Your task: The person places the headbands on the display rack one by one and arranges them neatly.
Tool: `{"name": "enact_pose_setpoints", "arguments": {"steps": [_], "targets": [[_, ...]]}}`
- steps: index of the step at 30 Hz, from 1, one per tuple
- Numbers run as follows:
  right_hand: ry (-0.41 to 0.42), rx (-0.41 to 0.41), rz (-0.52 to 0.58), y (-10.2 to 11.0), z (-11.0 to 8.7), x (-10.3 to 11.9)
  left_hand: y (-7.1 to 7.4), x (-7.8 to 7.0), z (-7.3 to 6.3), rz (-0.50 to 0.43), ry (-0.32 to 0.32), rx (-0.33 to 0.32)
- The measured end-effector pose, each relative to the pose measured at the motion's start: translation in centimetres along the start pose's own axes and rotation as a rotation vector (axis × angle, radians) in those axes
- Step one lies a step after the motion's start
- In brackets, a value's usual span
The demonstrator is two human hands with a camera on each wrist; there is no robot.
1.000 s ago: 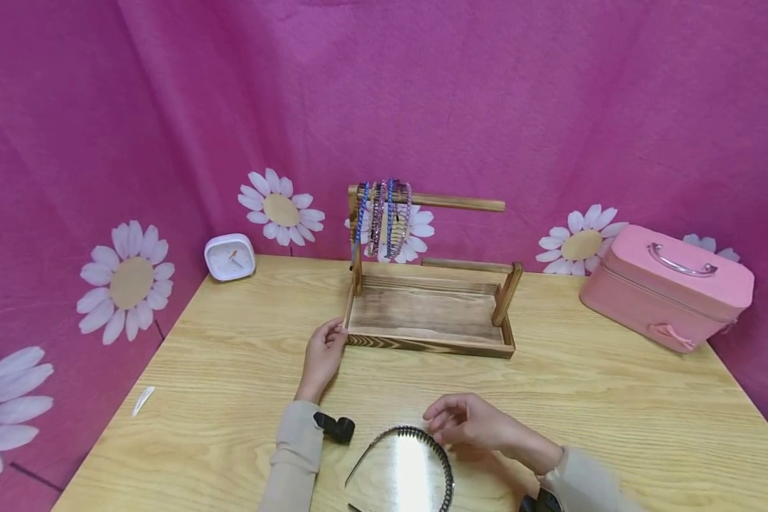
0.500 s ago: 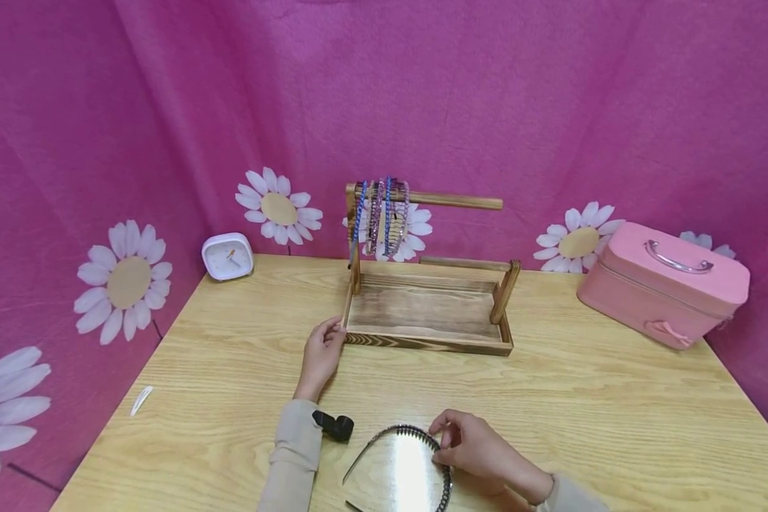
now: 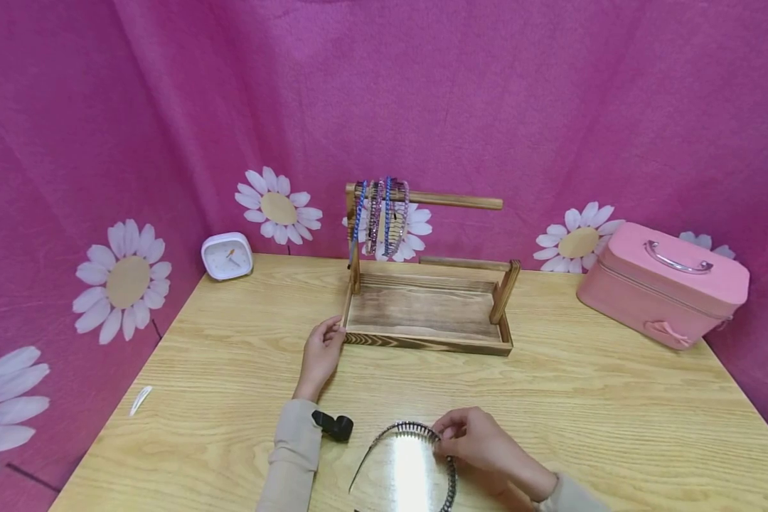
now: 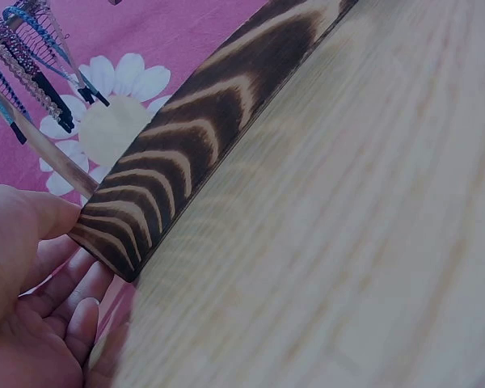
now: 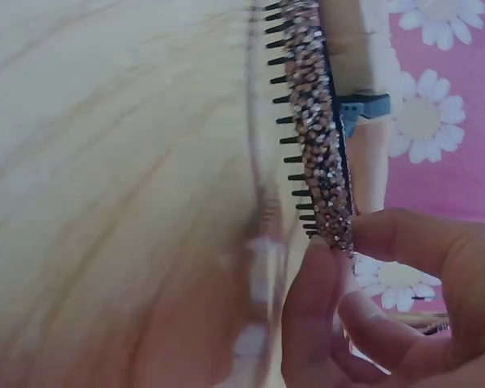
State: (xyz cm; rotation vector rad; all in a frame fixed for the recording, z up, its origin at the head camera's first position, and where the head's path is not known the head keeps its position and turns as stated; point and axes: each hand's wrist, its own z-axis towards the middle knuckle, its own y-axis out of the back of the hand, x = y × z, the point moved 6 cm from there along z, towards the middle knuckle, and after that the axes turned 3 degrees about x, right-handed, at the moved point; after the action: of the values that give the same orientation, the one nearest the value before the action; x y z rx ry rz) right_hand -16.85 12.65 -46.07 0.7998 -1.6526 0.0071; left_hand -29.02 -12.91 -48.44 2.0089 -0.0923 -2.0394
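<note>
My right hand (image 3: 480, 441) pinches a headband (image 3: 451, 480) between thumb and fingers at the front of the table. In the right wrist view the headband (image 5: 315, 121) shows a glittery beaded band with black teeth along one edge. My left hand (image 3: 321, 355) holds the front left corner of a wooden rack (image 3: 429, 345), a dark-grained tray with two posts and bars. In the left wrist view the thumb and fingers of my left hand (image 4: 40, 291) meet at the rack's corner (image 4: 121, 242). Several headbands (image 3: 384, 217) in blue, pink and purple hang on its upper bar.
A white clock (image 3: 227, 256) stands at the back left. Near the left table edge lies a white hair clip (image 3: 141, 400). A pink case (image 3: 665, 284) with a metal handle stands at the right. Pink cloth (image 3: 422, 85) with daisies rises behind the table.
My right hand has come down onto the headband and now pinches it. The headband has shifted slightly at its far edge. My left hand stays at the rack's corner.
</note>
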Motion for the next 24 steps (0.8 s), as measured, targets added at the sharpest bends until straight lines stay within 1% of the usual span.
{"name": "enact_pose_setpoints", "arguments": {"steps": [4, 10, 15, 20, 24], "targets": [[-0.045, 0.02, 0.093, 0.5, -0.1, -0.1, 0.0, 0.0, 0.0, -0.003, 0.0, 0.0], [-0.059, 0.038, 0.213, 1.5, -0.2, -0.2, 0.0, 0.0, 0.0, -0.005, -0.012, -0.004], [-0.049, 0.045, 0.264, 2.5, -0.5, 0.1, 0.0, 0.1, 0.0, -0.005, -0.01, -0.008], [-0.038, 0.046, 0.294, 4.0, -0.8, 0.8, 0.0, 0.1, 0.0, -0.001, -0.013, -0.008], [-0.025, 0.031, 0.305, 5.3, -1.1, 1.4, -0.1, 0.1, 0.0, 0.004, -0.015, -0.01]]}}
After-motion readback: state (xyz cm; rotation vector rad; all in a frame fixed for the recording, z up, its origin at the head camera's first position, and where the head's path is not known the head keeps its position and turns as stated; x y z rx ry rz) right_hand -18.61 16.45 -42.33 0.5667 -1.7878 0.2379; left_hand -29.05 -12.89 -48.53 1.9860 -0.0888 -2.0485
